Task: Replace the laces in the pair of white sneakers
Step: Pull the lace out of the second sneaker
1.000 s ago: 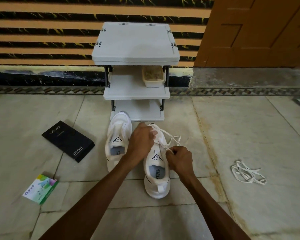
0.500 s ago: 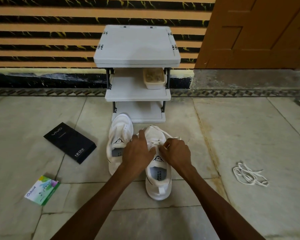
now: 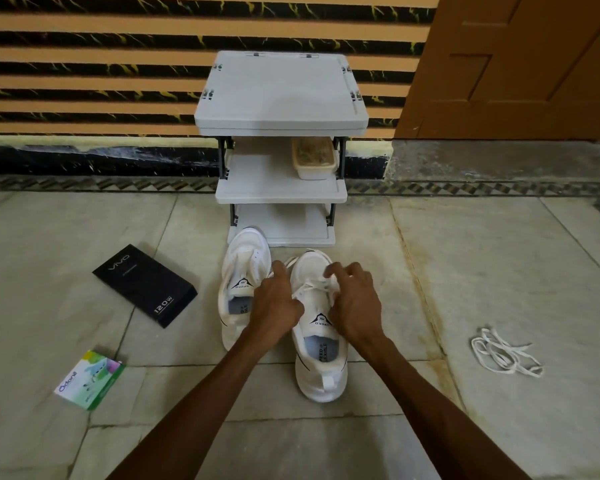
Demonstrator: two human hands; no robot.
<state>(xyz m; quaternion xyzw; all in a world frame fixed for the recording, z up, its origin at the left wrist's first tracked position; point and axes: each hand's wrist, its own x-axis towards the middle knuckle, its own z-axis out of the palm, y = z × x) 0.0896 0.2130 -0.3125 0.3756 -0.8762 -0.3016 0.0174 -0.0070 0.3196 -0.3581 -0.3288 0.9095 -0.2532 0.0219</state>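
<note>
Two white sneakers stand side by side on the stone floor, toes pointing away from me. The left sneaker [image 3: 240, 271] shows no lace. The right sneaker [image 3: 321, 355] has a white lace [image 3: 310, 288] crossing its eyelets. My left hand [image 3: 278, 301] sits over the gap between the shoes, its curled fingers holding the lace's left part, and a loop shows by its fingertips. My right hand [image 3: 355, 301] is over the right sneaker's right side, fingers curled on the lace's other end. A loose bundle of white laces [image 3: 503, 353] lies on the floor to the right.
A grey three-tier rack [image 3: 281, 95] stands against the striped wall just beyond the shoes, with a lidded container [image 3: 314, 157] on its middle shelf. A black box [image 3: 144, 285] and a green-white packet [image 3: 89, 379] lie to the left. A wooden door [image 3: 520, 64] is at the back right.
Both hands have moved forward toward the toe of the right sneaker. The lace loops that stuck out to the right are drawn in over the eyelets.
</note>
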